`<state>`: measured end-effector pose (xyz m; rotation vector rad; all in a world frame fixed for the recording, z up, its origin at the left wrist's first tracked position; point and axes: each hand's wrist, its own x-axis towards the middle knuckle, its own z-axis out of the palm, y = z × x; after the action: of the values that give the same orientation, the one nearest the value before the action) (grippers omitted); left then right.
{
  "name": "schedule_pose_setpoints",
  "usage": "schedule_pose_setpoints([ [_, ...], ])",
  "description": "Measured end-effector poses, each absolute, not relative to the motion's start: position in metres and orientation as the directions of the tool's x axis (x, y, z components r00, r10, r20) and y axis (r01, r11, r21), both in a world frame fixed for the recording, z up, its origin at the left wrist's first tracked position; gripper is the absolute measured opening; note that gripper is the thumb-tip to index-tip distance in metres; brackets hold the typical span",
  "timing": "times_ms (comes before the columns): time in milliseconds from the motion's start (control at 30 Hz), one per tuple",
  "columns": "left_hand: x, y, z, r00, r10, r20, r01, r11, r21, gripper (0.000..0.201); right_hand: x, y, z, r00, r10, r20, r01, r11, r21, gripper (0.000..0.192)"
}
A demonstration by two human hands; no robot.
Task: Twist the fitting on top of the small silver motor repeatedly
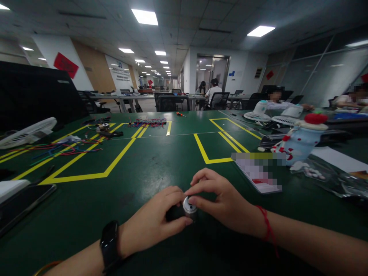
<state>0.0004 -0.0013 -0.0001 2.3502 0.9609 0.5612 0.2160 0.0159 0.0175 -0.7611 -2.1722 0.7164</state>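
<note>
A small cylindrical motor [189, 206] stands upright on the green table, with a silver top face that has dark holes in it. My left hand [156, 214] holds its side between thumb and fingers, and a black band is on that wrist. Over the motor's top, my right hand [220, 195] has thumb and forefinger pinched close together, touching or almost touching the top face. Whatever lies between those two fingertips is too small to make out. A red string circles the right wrist.
A phone-like slab [258, 176] and a blue bottle [304, 142] lie to the right, near plastic bags. Loose wires [69, 147] and a black phone [25, 207] are left. Yellow tape [80, 177] marks the table [161, 161]. An orange screwdriver [180, 114] and several people are farther off.
</note>
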Motion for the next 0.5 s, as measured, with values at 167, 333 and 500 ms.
schedule_pose_setpoints([
  [167, 0.0016, 0.0001, -0.001, 0.657, 0.735, 0.169, 0.516, -0.602, 0.61, 0.015, 0.2188, 0.0148, 0.0187, -0.602, 0.656, 0.455, 0.362, 0.732, -0.576, 0.015],
  [333, 0.0012, -0.0004, -0.0011, 0.652, 0.738, 0.174, 0.519, -0.601, 0.607, 0.015, 0.2216, 0.0155, 0.0142, -0.606, 0.591, 0.532, 0.388, 0.804, -0.451, 0.017],
  [500, 0.0003, -0.0021, 0.0002, 0.658, 0.733, 0.174, 0.512, -0.605, 0.61, 0.014, 0.224, 0.0127, 0.0189, -0.664, 0.506, 0.551, 0.412, 0.862, -0.296, 0.019],
])
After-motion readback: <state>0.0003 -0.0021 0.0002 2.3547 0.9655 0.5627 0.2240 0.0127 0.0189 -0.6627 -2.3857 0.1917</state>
